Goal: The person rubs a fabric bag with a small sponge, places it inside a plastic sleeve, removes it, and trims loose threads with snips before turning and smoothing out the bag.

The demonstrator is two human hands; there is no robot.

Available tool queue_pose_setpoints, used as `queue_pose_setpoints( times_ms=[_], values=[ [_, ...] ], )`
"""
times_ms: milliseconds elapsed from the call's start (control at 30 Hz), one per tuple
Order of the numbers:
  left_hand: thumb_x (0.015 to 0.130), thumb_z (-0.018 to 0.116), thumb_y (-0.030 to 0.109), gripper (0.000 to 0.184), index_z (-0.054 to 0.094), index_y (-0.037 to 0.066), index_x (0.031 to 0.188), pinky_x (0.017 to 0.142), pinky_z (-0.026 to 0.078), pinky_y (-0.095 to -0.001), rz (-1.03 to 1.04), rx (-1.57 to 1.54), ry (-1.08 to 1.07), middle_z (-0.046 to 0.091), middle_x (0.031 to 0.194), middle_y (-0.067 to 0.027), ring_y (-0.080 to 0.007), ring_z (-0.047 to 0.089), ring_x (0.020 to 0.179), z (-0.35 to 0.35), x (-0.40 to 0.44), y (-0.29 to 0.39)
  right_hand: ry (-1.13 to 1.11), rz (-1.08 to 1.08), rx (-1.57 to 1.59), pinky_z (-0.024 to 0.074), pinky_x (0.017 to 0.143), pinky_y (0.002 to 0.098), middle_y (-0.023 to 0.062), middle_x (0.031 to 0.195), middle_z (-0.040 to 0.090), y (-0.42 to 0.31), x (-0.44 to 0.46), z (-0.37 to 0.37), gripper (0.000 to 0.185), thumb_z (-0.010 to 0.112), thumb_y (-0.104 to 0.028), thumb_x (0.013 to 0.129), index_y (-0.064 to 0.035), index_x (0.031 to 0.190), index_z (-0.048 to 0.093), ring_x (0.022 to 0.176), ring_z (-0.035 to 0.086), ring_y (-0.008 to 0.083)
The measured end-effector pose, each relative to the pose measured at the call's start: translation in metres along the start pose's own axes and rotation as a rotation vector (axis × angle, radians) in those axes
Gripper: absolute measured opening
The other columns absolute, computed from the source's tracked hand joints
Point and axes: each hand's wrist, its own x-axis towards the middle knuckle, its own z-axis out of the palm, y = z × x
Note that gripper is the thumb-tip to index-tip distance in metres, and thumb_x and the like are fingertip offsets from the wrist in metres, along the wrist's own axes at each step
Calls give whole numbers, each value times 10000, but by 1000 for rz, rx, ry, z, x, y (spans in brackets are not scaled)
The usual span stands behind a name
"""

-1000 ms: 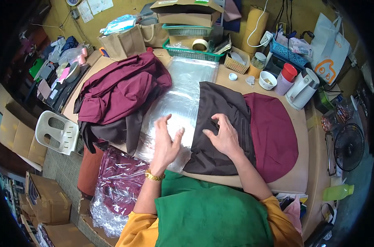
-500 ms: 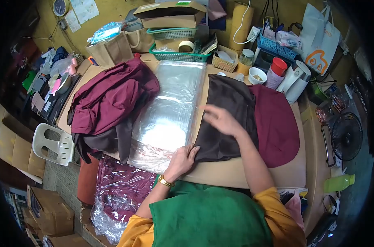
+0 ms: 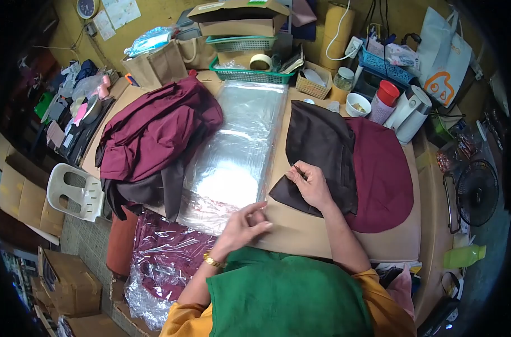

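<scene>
A folded garment lies on the right of the table, its black lining (image 3: 320, 135) to the left and its maroon cloth (image 3: 383, 174) to the right. My right hand (image 3: 310, 184) pinches a bit of the black lining near its left edge, where the cloth is drawn into a fold. Over the table's near edge my left hand (image 3: 243, 226) is open, fingers bent and apart, holding nothing. It hovers by the lower end of a stack of clear plastic bags (image 3: 238, 135). Left of the stack rests a crumpled maroon and black garment (image 3: 154, 132).
Plastic-wrapped maroon clothing (image 3: 174, 253) lies below the table's left front. Along the back stand a green basket (image 3: 250, 74) with tape, a jar (image 3: 342, 80), a white bowl (image 3: 358, 105), a red-lidded tumbler (image 3: 383, 101) and a kettle (image 3: 408, 115). A white chair (image 3: 75, 191) is at the left.
My right hand has come down and pinched the black lining, pulling its left edge into a fold. My left hand has let go of the lining's lower corner and moved slightly down.
</scene>
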Motion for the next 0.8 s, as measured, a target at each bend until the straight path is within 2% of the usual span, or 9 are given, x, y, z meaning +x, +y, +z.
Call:
queue_pose_setpoints(
  times_ms=[100,200,300,333,367,467,500,567,800],
  values=[
    [861,761,187,566,544,-37,1333,551,386,-169,48,-103,134,581,831,58,-6,447,617,32,11,-3,32,-1,50,384,584,283,42,637,504,-7,-4,6,268,648,-191,944,18,805,551,660,409,64],
    [928,683,136,301,634,-8,1187,472,393,-162,-93,-714,281,610,781,36,-29,521,556,40,23,11,92,-12,44,393,580,270,30,654,536,-14,-10,8,245,650,-179,943,14,817,569,665,439,48],
    [935,672,140,213,652,10,1102,480,429,-164,-78,-890,359,626,752,19,-37,531,550,45,32,4,136,-8,37,404,583,263,50,665,560,-17,-13,8,231,655,-172,940,13,821,583,670,452,42],
    [949,636,108,167,634,-18,1059,611,551,-179,-42,-1045,303,660,837,-43,-95,646,700,41,32,2,144,-5,-8,421,589,279,65,654,569,-14,-14,9,234,660,-179,935,14,828,583,646,488,73],
    [949,636,108,167,634,-18,1059,611,551,-179,-43,-1045,303,660,837,-43,-95,646,700,41,33,1,151,-2,-53,437,595,294,80,643,578,-12,-15,10,238,665,-186,931,16,836,584,623,524,105],
    [968,551,21,102,578,-78,969,996,548,-327,-88,-1280,312,639,1064,-181,-302,624,1141,33,34,11,174,-3,-185,479,672,316,89,785,619,-26,-15,10,198,678,-192,916,-3,905,620,716,597,163],
    [968,551,21,102,578,-78,969,996,548,-327,-84,-1278,314,639,1064,-181,-302,624,1141,30,31,14,174,-6,-183,479,672,316,89,785,619,-36,-16,10,198,678,-192,916,-3,905,620,716,597,163],
    [971,548,28,103,571,-64,928,999,546,-349,-54,-1346,197,641,1066,-190,-312,633,1124,26,26,24,311,-134,-362,499,689,404,130,1005,616,-59,-21,10,228,685,-244,896,-47,992,623,828,642,323],
    [987,543,83,145,575,-42,920,969,559,-368,92,-1273,68,647,1059,-176,-289,647,1093,26,25,10,163,-379,-650,442,646,367,49,909,559,-97,-39,7,270,762,-125,735,-78,986,674,747,598,230]
  ],
)
